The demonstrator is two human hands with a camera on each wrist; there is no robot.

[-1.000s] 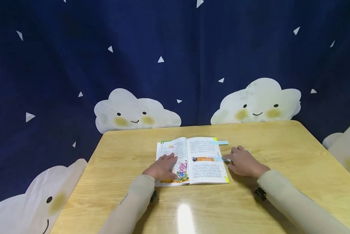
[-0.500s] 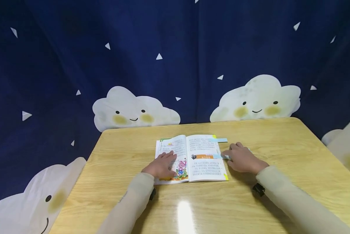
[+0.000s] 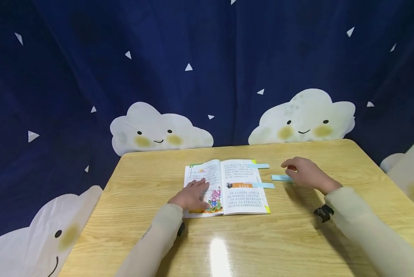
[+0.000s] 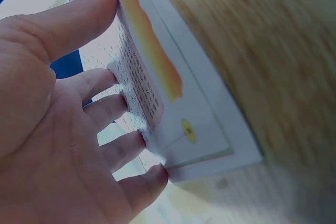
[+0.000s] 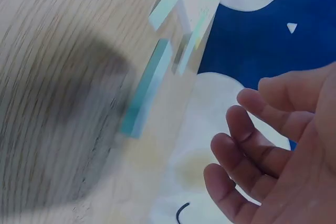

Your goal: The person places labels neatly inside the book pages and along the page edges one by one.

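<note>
One blue paper strip [image 3: 263, 185] just released, staying put, left of right hand [image 3: 306, 174] | grip loose, empty | left hand [image 3: 190, 195], fingers apart, on book [image 3: 246, 201]

In the head view, we look from above the near side of the light wood-grain surface [image 3: 262, 246], forward and down toward the dark-blue fabric backdrop [image 3: 207, 46]; the field is widest here. In the left wrist view, we look closely across the bare left grip [image 3: 190, 195] at the open, colour-printed white paper book [image 3: 225, 196]. In the right wrist view, rolled sideways, we look past the bare right grip [image 3: 311, 175] to the straight pale-blue strip [image 5: 147, 90]. Head and right wrist views share this strip.
</note>
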